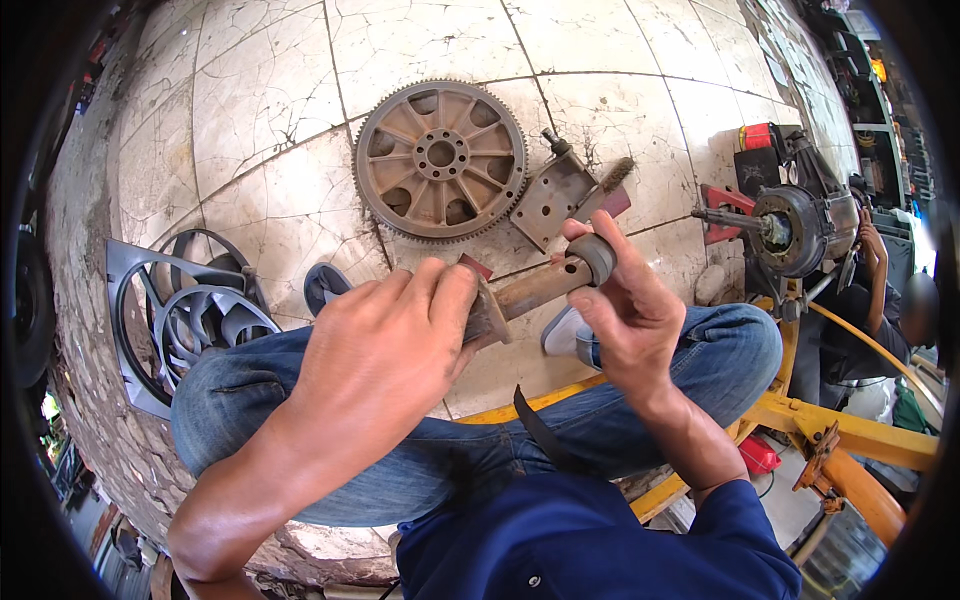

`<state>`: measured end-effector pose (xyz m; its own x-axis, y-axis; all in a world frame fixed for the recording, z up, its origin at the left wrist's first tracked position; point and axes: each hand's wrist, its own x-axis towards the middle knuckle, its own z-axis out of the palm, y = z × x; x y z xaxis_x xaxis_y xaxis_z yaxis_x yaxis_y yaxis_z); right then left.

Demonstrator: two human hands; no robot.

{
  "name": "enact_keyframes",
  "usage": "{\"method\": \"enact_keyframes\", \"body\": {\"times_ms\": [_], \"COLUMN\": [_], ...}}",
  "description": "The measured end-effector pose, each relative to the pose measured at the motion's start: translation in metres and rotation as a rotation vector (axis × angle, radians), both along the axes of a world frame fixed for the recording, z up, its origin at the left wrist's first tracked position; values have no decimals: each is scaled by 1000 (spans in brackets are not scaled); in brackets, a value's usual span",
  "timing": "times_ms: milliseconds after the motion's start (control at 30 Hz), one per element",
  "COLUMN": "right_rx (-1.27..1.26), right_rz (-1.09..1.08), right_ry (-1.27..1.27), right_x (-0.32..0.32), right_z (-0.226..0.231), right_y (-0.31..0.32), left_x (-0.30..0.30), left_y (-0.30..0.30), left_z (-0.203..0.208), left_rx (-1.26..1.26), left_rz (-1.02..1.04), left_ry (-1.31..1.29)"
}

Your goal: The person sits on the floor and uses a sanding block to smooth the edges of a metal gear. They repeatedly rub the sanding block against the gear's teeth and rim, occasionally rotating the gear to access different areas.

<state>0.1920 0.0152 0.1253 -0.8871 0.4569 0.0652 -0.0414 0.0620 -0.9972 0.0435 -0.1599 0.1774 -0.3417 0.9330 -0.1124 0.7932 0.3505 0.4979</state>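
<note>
In front of my lap, I hold a worn brown metal shaft (530, 291) with a flange at its left part and a small hole near its right end. My left hand (375, 340) is wrapped around the shaft at the flange, hiding the left end. A dark grey ring (599, 259) sits on or against the right end. Thumb and fingers of my right hand (637, 322) pinch this ring from both sides. Whether the ring is fixed to the shaft, I cannot tell.
A toothed flywheel (490, 160) lies on the tiled floor ahead, beside a drilled metal plate (550, 195) and a wire brush (617, 176). A grey fan shroud (130, 330) lies left. At right are a drum-like assembly (795, 230), yellow frame (850, 428) and another person (875, 290).
</note>
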Motion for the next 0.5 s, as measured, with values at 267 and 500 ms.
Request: {"method": "enact_keyframes", "body": {"times_ms": [267, 500], "right_rx": [86, 233], "right_rz": [-109, -50], "right_ry": [2, -22], "right_x": [-3, -3], "right_z": [-2, -1], "right_y": [-13, 0], "left_x": [6, 8], "left_y": [2, 8], "left_z": [-7, -5], "left_rx": [1, -71], "left_rz": [-9, 78], "left_ry": [-54, -243]}}
